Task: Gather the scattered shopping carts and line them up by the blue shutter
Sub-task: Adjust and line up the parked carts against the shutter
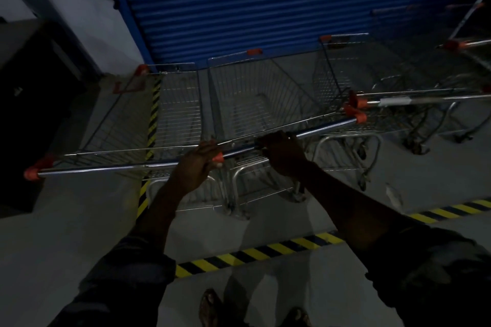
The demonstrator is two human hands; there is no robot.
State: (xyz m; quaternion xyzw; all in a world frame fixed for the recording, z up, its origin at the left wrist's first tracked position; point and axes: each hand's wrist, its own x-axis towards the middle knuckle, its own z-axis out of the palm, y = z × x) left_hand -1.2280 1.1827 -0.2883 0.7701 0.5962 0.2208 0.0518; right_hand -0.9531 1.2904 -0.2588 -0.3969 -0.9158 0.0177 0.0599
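Standing at 6 o'clock: sandalled feet [210,305], just behind yellow-and-black striped floor tape [255,252]. Gripping the chrome handle bar [324,126] with orange end caps: right hand [281,154] curled round mid-bar, left hand [196,164] curled round its 9 o'clock end. Beyond the bar: silver wire shopping cart [252,98]. Just beside, at 10 o'clock: second wire cart [178,103]. At 2 o'clock: further wire carts [334,71]. All lined up nose-first toward the ribbed blue roller shutter [239,2] at 12 o'clock.
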